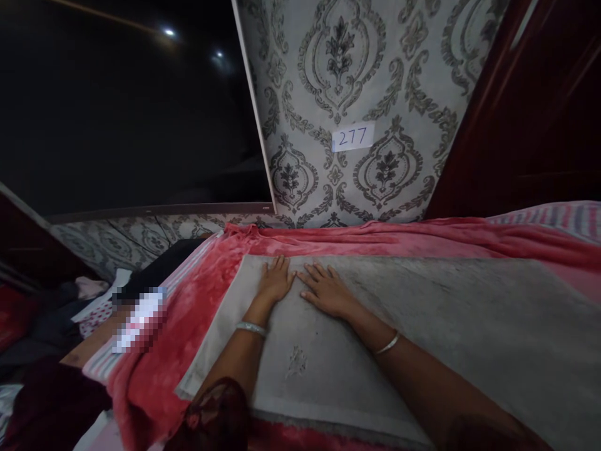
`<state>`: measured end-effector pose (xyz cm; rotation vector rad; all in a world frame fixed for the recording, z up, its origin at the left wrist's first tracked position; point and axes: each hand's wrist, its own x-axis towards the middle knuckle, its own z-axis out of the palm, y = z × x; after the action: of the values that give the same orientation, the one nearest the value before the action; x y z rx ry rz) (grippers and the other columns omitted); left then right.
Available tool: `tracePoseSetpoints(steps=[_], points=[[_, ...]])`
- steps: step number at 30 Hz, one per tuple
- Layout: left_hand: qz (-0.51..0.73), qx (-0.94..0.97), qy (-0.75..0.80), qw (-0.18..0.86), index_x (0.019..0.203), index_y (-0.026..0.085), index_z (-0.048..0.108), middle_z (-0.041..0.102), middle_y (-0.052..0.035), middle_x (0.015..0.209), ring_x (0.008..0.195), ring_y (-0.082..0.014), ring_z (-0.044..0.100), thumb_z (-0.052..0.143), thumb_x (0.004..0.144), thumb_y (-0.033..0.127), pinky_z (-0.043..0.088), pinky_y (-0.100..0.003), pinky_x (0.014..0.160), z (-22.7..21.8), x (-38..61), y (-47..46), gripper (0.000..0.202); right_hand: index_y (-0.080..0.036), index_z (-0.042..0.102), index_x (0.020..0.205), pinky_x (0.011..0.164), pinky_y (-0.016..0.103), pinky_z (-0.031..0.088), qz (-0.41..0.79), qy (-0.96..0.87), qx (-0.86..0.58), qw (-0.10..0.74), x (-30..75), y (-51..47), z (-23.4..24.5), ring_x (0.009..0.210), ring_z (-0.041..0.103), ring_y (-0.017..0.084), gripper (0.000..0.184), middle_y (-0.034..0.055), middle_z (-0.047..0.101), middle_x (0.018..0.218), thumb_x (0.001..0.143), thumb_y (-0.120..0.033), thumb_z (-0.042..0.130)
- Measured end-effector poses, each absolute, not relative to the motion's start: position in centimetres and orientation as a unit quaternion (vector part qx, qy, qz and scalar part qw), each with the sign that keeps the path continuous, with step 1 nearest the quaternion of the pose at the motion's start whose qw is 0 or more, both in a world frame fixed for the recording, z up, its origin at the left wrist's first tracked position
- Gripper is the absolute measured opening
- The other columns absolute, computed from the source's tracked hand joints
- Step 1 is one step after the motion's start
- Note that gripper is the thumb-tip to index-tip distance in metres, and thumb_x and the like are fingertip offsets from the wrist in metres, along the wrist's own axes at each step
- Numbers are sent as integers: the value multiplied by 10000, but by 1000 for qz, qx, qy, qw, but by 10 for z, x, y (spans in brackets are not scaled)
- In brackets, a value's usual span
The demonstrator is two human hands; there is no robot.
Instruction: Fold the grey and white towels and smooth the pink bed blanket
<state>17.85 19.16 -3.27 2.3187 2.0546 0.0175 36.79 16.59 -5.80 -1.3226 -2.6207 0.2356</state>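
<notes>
A grey rectangular cloth [338, 369], like a mat or thick towel, lies spread out over a red plush blanket [188, 319]. My left hand [276, 280] rests flat on the cloth near its far left corner, fingers stretched forward. Just to its right, my right hand [328, 291] also presses flat on the cloth, with its fingers spread and pointing left. The fingertips of the two hands nearly meet. Neither hand grips anything. A small worn or embroidered patch shows on the cloth nearer to me.
A large dark television [131, 113] stands at the back left against patterned wallpaper [338, 62]. A paper label reading 277 [353, 136] is stuck on the wall. Dark red wood panelling [526, 125] rises at the right. Piled clothes [51, 351] lie at the left.
</notes>
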Motion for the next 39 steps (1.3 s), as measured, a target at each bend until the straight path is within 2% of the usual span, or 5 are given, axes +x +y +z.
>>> tracePoseSetpoints(steps=[19,24,31,36,39], points=[[-2,744,668,8,1582,135,279,215,-117,1666,1546,-224,181,226,1006,419,150,-490,1251,-33,176,196,645,-289,328,1586,1199,579,156,67,-794,-601,65,453,202,-51,1527,185,305,659,75,214,1666,1022,-619,246],[13,749,662,0,1574,143,309,235,-128,1657,1537,-254,215,232,998,421,189,-529,1237,-37,173,206,645,-281,308,1593,1188,601,170,36,-721,-690,42,548,194,-51,1516,220,312,655,82,219,1664,1029,-600,213],[10,750,661,-11,1573,110,300,226,-127,1658,1539,-253,205,206,984,415,188,-538,1237,-38,172,209,670,-257,270,1607,1180,632,168,20,-590,-807,21,705,164,-54,1533,150,320,651,76,177,1675,1029,-548,200],[3,744,668,-5,1586,133,274,213,-103,1668,1542,-239,191,205,979,433,179,-499,1244,-36,171,211,680,-280,304,1594,1128,667,259,19,-551,-833,50,750,151,-61,1513,192,365,668,66,162,1682,1015,-593,188],[-6,730,683,1,1584,137,277,200,-111,1671,1544,-265,185,206,980,464,175,-541,1234,-30,162,210,690,-277,322,1585,1140,640,272,0,-547,-834,77,753,148,-66,1501,234,348,666,62,186,1678,1015,-592,182]])
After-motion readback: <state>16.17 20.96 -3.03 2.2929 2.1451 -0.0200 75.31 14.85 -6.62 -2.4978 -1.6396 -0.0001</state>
